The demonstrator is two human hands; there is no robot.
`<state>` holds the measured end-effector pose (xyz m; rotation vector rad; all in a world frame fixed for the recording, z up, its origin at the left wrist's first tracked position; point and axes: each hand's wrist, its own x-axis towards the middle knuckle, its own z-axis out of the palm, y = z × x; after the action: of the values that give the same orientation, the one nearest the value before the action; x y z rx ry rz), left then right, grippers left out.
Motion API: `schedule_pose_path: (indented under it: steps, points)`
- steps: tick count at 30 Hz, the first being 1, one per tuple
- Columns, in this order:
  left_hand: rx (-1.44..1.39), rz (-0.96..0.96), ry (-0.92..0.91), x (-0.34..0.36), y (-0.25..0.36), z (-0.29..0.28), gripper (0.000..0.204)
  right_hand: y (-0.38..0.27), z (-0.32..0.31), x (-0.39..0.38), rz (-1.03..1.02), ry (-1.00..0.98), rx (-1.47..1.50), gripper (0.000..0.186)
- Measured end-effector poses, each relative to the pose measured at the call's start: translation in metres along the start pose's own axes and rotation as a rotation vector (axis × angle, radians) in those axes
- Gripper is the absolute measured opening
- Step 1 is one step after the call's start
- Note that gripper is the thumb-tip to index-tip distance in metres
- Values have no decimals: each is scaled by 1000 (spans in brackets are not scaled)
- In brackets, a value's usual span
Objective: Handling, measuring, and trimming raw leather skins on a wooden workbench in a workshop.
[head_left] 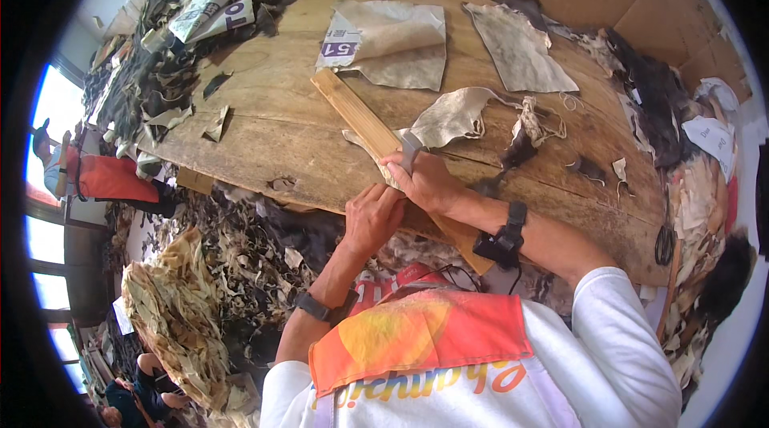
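Underneath right grip (426,181): wooden slat (360,115)

We wear a white short-sleeved T-shirt (629,328) with rainbow script, a red-orange apron bib (481,332) patched yellow, a black wrist-strapped device (498,245) behind our right fingers (398,169), and a dark wristband (315,307) behind our left fingers (371,200).

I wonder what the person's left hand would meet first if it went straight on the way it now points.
Most likely the right hand, just ahead of the left hand beside the wooden strip; whether they already touch is unclear.
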<state>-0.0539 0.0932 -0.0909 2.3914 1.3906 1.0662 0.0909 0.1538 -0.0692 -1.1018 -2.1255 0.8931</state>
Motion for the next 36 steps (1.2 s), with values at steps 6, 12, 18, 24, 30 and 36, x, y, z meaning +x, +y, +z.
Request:
schedule_pose_path:
  steps: [6, 12, 18, 24, 30, 36]
  points:
    - [-28, -104, 44, 0, -3, 5, 12, 8, 2, -8, -84, 49, 61, 22]
    - [-147, -260, 168, 0, -9, 11, 11, 13, 4, -20, -81, 78, 174, 22]
    - [-205, -198, 86, -3, -11, 3, 10, 9, 5, -5, -66, 72, 9, 23]
    - [-462, -327, 107, -4, -13, -2, 8, 8, 11, 12, -72, 81, -134, 25]
    - [-691, -420, 95, -10, -28, 0, 7, 5, 16, 22, -51, 73, -211, 26]
    - [-876, -433, 55, -11, -34, 1, 4, 6, 19, 29, -62, 90, -175, 28]
